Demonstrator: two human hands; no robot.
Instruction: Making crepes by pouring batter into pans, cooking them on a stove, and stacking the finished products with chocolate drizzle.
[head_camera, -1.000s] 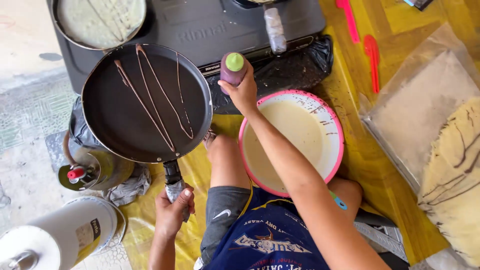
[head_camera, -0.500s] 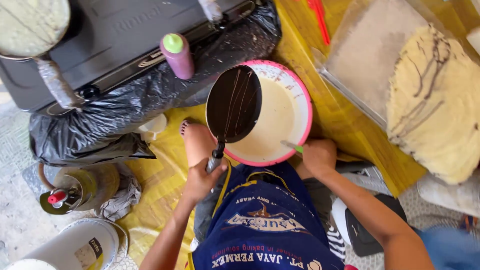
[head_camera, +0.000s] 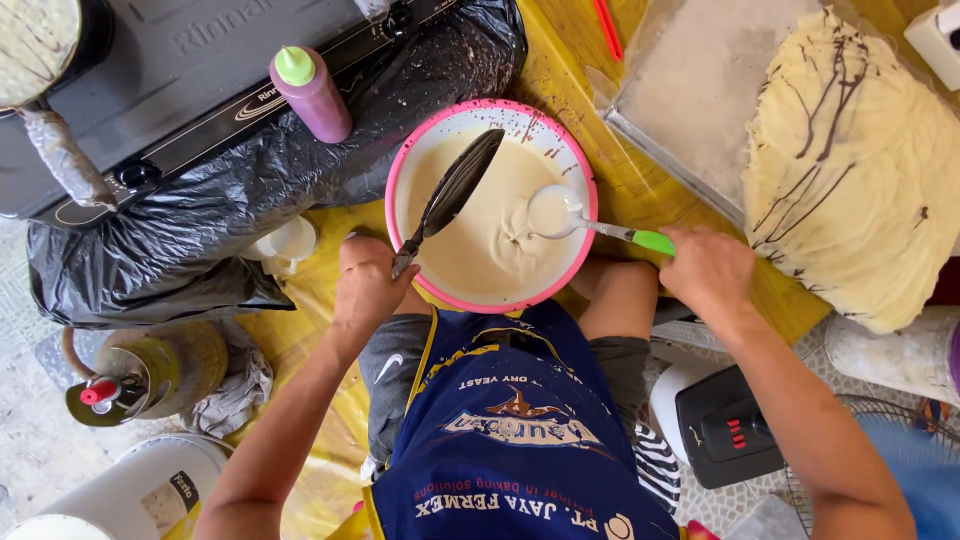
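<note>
My left hand (head_camera: 368, 285) grips the pan (head_camera: 460, 185) by its handle — tilted on edge over the pink bowl (head_camera: 590, 215), long axis running up-right; right hand (head_camera: 710, 270) clasps the ladle (head_camera: 600, 225), its cup in the batter beside the pan.

A purple squeeze bottle (head_camera: 313, 95) with a green cap stands at eleven o'clock on the dark stove. At seven o'clock a white tub (head_camera: 150, 485) carries a yellow-and-white label (head_camera: 172, 497). At nine o'clock a crumpled black plastic bag (head_camera: 180, 240) wraps the stove's edge.
</note>
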